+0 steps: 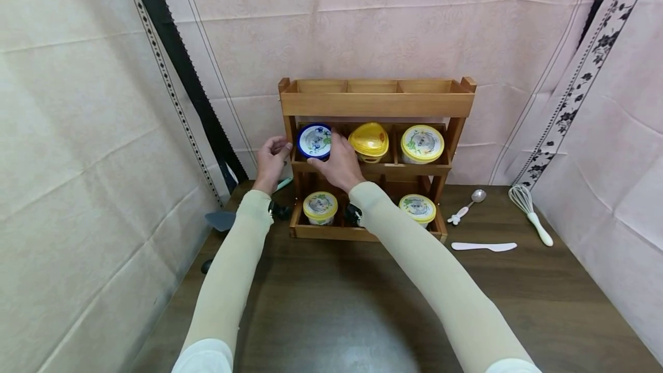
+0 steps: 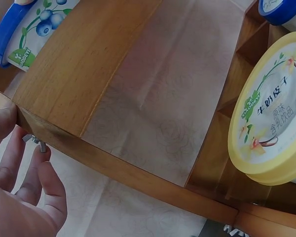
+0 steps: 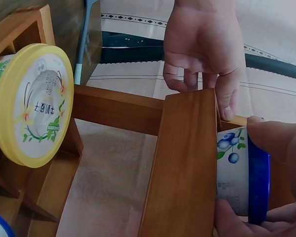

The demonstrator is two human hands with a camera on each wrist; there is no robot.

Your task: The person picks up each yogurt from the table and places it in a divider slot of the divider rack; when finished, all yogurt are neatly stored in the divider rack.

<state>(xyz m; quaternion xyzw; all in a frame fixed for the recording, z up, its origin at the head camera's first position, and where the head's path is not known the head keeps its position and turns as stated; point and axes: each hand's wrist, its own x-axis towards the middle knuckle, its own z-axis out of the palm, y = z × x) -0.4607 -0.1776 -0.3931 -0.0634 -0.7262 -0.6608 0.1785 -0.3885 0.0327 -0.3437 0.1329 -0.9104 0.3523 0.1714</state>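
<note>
A wooden three-tier rack [image 1: 378, 106] stands at the back of the table. In its middle tier's left compartment sits a tub with a blue lid [image 1: 315, 141] and blueberry print. My right hand [image 1: 339, 166] grips this tub by its lid and side, plain in the right wrist view. My left hand [image 1: 273, 163] holds the rack's left side, thumb on the edge, fingers by a small metal wing nut [image 2: 35, 140]. Beside the tub are a yellow domed container [image 1: 370, 141] and a yellow-lidded tub [image 1: 422, 144]. Below, my right wrist partly hides the middle compartment.
Two yellow-lidded tubs stand on the bottom tier, left [image 1: 320, 208] and right [image 1: 417, 209]. Right of the rack lie a spoon [image 1: 468, 205], a whisk [image 1: 529, 212] and a white knife [image 1: 484, 246]. A grey-blue spatula [image 1: 220, 220] lies left. Cloth walls surround the table.
</note>
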